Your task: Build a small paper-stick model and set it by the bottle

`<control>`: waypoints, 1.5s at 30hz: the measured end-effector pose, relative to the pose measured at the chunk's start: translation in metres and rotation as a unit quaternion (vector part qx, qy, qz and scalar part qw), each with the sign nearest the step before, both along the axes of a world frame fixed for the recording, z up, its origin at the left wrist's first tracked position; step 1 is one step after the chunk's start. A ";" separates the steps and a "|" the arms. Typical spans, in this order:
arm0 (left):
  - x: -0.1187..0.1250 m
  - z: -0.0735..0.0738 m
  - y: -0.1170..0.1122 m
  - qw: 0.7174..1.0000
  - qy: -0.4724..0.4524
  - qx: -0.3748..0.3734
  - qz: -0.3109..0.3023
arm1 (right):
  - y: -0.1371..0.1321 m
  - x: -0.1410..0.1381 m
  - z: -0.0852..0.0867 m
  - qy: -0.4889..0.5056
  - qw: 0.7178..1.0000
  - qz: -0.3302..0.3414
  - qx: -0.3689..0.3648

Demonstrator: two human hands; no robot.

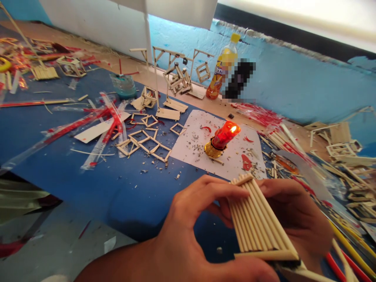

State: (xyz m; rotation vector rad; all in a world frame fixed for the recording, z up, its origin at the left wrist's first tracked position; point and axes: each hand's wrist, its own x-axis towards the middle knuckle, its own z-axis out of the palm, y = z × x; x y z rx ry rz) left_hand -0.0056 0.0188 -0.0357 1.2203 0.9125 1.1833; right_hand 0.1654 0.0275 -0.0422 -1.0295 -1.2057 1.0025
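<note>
"While both hands have hold of the stick panel (258, 219) in the lower right of the frame, where is its weak point?"

"Probably the lower end strip (267, 255). The left hand (188, 225) grips the panel lengthwise, fingers bent over the upper end and thumb at the lower edge; too hard a squeeze could bow the sticks or pop that joint."

"And the right hand (302, 221)?"

"It curls round the panel's right side. Where its hidden fingertips press, one cannot tell, so an uneven twist between the hands is possible too."

"What about the lit candle (225, 135), right of centre?"

"That looks like the bigger hazard. It stands in a gold base (212, 150) on a white sheet (188, 145), near the panel's upper end. A careless push forward could scorch the wood or topple it, and the sheet could catch, as could the plastic wrappers (261, 114) behind."

"Anything else?"

"The stick frames (151, 145) left of the sheet look thin; a dragging wrist could crush them."
</note>
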 end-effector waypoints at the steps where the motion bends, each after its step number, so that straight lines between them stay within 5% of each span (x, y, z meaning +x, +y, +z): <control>1: 0.000 0.000 0.000 1.000 -0.002 -0.002 0.000 | 0.000 0.000 0.000 0.004 1.000 0.001 -0.005; 14: 0.002 0.001 -0.001 1.000 -0.019 -0.019 0.012 | 0.003 0.004 -0.001 -0.020 0.998 0.034 0.044; 26: 0.005 -0.003 0.002 0.997 0.054 0.058 -0.007 | 0.000 0.008 -0.005 -0.123 0.991 0.032 0.045; 33: 0.002 -0.011 -0.004 0.997 0.065 0.008 -0.027 | 0.007 0.006 -0.001 -0.231 0.969 0.082 0.031; 40: -0.002 -0.015 0.005 0.998 -0.032 -0.053 -0.033 | 0.016 0.010 -0.008 -0.339 0.936 0.013 0.095; 45: -0.002 -0.011 0.014 0.989 -0.081 -0.121 -0.038 | 0.018 0.010 -0.010 -0.204 0.975 0.081 -0.024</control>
